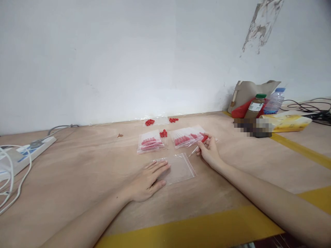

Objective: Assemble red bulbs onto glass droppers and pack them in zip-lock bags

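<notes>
My left hand [147, 181] lies flat, fingers stretched out, on the left part of a clear zip bag [178, 168]. The bag rests flat on the table with its sealing strip to the right. Between its fingers, my right hand [208, 150] grips a small screwdriver by its red handle [204, 138]; the thin metal shaft points down and left toward the strip end of the bag. Beyond the hands, loose red-handled screwdrivers [163, 135] stand out between a left stack of filled bags [150, 142] and a right row of filled bags [184, 137].
More red-handled pieces [150, 122] lie near the wall in clear plastic. A power strip [31, 151] with white cables is at left. At back right are a beige bag [245, 93], a green-capped bottle [256, 106], a water bottle [275, 100] and a yellow tissue pack [287, 122].
</notes>
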Available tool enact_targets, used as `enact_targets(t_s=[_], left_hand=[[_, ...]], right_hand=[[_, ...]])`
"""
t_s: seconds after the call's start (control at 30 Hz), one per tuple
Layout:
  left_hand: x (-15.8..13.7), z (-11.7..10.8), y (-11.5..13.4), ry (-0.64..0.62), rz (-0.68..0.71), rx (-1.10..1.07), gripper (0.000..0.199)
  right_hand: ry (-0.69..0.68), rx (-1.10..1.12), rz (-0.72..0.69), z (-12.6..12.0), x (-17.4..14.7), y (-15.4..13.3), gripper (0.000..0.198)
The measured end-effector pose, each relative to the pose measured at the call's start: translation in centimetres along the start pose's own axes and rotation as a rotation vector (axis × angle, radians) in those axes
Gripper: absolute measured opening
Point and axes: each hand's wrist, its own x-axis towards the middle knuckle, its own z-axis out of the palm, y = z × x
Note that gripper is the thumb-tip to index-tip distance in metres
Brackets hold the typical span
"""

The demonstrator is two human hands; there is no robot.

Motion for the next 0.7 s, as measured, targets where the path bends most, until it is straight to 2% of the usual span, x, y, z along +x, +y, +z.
enact_targets(t_s=[0.7], left_hand=[[-0.07,-0.12,0.13,-0.013,-0.006,-0.009,0.048]], right_hand=[[-0.012,0.016,0.002,-0.13,0.03,-0.03,0.048]])
